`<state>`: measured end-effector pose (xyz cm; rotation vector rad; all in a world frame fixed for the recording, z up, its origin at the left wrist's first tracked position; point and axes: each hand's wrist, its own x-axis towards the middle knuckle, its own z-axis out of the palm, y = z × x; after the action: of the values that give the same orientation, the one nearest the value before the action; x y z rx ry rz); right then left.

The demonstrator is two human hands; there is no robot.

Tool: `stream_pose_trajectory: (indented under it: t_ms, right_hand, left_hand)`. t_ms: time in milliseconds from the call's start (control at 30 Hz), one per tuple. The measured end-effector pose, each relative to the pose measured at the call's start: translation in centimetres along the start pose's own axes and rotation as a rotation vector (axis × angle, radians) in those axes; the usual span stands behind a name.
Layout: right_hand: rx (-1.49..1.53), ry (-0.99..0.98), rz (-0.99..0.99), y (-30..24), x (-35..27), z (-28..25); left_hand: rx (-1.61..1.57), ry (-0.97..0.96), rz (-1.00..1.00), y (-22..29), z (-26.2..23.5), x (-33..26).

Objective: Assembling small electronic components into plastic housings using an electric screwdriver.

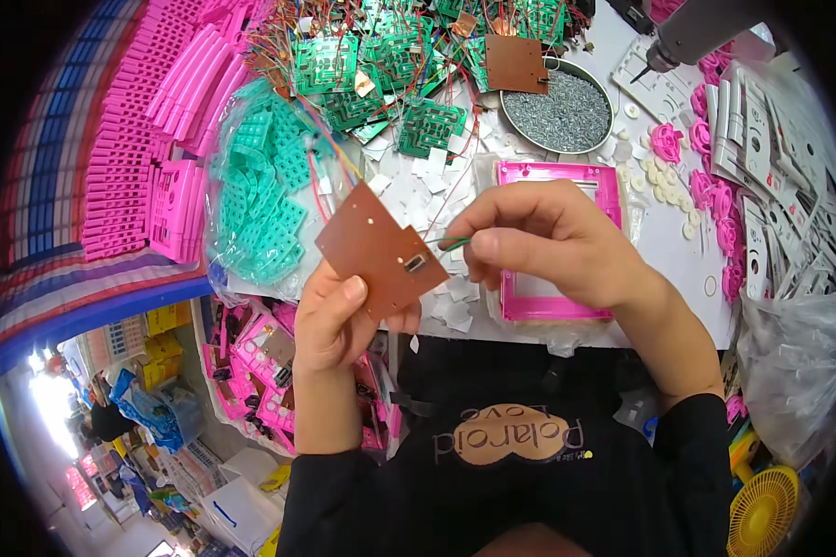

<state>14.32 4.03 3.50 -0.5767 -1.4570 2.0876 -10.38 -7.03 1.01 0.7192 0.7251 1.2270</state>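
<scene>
The left hand (339,320) pinches the lower edge of a flat brown rectangular circuit board (373,249), thumb on its face and fingers curled behind, so the board stands tilted above the table edge. The right hand (548,243) has its thumb and forefinger closed together on a thin green wire (450,243) that runs from the fingertips to a small dark component (415,264) near the board's right side.

Taking the board as landmark: just right of it, under the right hand, lies a pink rectangular plastic frame (604,186) on the white table (678,251). Beyond the board, farther from the person, sits a heap of green circuit boards with red and yellow wires (390,65), and to the right of that heap a round metal bowl of small grey screws (559,110). Left of the board is a clear bag of teal rubber keypads (265,186), and farther left stacks of pink plastic mouldings (149,158). White paper squares (437,176) lie scattered behind the board.

As a judgement, the risk lies in the wire: it is fine and held only by fingertips, so a hard pull could tear it from the component or its joint. The board's one-edge grip could also let it twist or slip.
</scene>
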Motion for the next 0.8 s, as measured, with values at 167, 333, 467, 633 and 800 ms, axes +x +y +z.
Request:
stream_pose_trajectory:
  t_ms: [167, 333, 467, 633, 800]
  right_hand:
    - [0.0, -0.028, 0.175, -0.2, -0.4, -1.4]
    - [-0.404, 0.113, -0.06, 0.7, 0.0, -0.8]
    - [-0.997, 0.245, -0.403, 2.3, 0.4, 0.3]
    - [-0.985, 0.345, -0.3, -0.1, -1.5, 0.5]
    - [-1.25, 0.346, -0.337, -1.3, -2.5, 0.4]
  left_hand:
    - [0.12, 0.109, 0.041, -0.5, 1.5, 0.8]
    - [0.009, 0.019, 0.152, -1.1, 1.8, 1.5]
    - [-0.134, 0.094, 0.195, -1.8, 2.6, 1.9]
    - [-0.129, 0.315, 0.269, -2.4, 0.9, 1.9]
    - [0.102, 0.342, 0.322, -1.9, 0.3, 1.7]
